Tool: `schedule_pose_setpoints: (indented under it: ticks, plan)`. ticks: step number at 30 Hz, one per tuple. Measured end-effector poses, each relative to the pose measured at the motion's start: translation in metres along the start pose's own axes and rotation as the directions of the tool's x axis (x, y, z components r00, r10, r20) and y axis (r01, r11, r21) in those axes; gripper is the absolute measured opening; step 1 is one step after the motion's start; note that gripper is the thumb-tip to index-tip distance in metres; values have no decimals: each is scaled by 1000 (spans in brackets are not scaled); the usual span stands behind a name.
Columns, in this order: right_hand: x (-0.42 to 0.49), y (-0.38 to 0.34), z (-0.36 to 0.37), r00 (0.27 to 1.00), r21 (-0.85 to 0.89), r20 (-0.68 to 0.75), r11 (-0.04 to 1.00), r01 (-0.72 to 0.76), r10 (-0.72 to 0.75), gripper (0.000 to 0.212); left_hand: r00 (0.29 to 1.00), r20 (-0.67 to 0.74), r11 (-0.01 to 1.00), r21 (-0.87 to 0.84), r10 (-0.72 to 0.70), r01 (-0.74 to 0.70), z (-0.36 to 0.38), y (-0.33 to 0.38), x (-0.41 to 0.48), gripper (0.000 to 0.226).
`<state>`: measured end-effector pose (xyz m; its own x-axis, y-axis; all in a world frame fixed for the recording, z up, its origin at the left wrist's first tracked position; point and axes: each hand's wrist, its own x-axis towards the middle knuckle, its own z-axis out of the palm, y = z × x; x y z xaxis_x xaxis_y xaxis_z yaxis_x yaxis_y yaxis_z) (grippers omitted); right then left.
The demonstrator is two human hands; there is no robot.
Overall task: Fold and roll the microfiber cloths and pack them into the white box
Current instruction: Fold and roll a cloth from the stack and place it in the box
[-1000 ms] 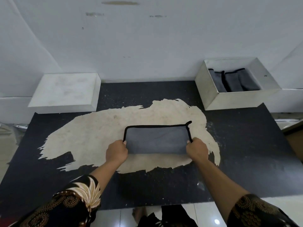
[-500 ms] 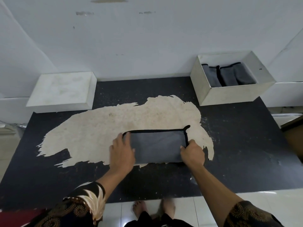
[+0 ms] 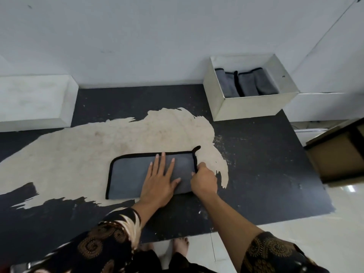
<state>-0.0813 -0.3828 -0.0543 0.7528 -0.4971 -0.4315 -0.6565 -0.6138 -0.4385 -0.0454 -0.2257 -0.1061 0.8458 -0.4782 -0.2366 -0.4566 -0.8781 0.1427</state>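
Observation:
A grey microfiber cloth [image 3: 128,175] with a black hem lies folded into a rectangle on the worn black table [image 3: 256,164]. My left hand [image 3: 160,180] presses flat on the cloth's right half, fingers straight and spread. My right hand [image 3: 203,179] pinches the cloth's right edge at the black hem, fingers curled. The white box [image 3: 254,106] stands open at the table's back right, with several rolled grey cloths [image 3: 246,83] standing side by side inside it.
A closed white box [image 3: 35,101] sits at the table's back left against the wall. A brown cardboard box [image 3: 338,152] stands beyond the table's right edge. A pale worn patch covers the table's middle. Tiled floor and bare feet show below the front edge.
My left hand has slid from the cloth's left edge to lie flat on its right half. My right hand stays at the right edge. The view has shifted left.

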Motion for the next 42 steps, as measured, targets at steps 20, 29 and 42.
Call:
schedule_pose_setpoints:
  ticks: [20,29,42]
  plan:
    - [-39,-64,-5,898,138,-81,887,440,-433,14,837,405,40,-892,-368,450,-92,2,2,64]
    - [-48,-78,37,787,-30,34,786,617,-616,20,682,355,38,-871,-639,489,-75,-73,-21,22]
    - [-52,-82,65,706,-404,204,598,692,-679,42,738,136,538,-600,-661,592,-55,-121,-36,17]
